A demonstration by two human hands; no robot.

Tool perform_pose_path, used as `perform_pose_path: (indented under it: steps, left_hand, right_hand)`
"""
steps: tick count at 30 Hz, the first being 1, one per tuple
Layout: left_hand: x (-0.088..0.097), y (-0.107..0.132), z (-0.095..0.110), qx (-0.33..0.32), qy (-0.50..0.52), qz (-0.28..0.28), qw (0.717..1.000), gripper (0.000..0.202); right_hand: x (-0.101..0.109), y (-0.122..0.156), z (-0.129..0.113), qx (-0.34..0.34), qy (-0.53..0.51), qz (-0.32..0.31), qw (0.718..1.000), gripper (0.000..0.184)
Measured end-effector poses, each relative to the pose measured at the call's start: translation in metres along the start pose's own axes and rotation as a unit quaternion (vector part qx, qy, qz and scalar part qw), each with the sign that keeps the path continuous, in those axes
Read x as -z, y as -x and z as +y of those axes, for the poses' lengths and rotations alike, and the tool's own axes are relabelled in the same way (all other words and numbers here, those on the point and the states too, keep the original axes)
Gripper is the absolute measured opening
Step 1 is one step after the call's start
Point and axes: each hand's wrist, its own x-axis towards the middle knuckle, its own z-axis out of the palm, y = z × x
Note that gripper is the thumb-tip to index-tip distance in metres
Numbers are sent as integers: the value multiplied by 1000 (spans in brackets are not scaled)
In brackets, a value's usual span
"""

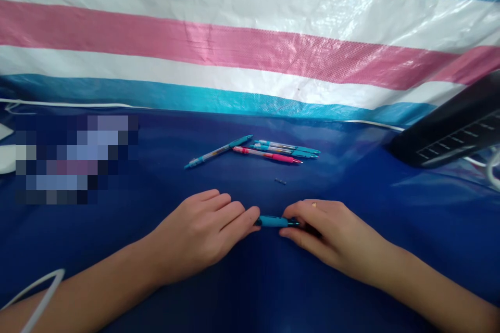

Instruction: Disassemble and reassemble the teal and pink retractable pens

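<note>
My left hand and my right hand rest low on a dark blue table cover, both pinching the ends of a short teal pen piece held level between them. The left fingertips close on its left end, the right fingers wrap its right end. A ring shows on my right hand. Farther back lie several pens: a teal one lying at an angle, a pink one and two teal ones side by side. A tiny small part, perhaps a spring, lies between the pens and my hands.
A striped pink, white and teal tarp hangs behind the table. A black device juts in at the right. A white cable crosses my left forearm. A blurred patch covers part of the left side.
</note>
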Motion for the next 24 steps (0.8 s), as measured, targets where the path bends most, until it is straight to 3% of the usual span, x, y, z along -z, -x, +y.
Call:
perform_pose_path:
  steps: [24]
  left_hand:
    - [-1, 0, -1, -7, -1, -4, 1000, 13]
  right_hand:
    - [0, -1, -3, 1, 26, -17, 1000, 14]
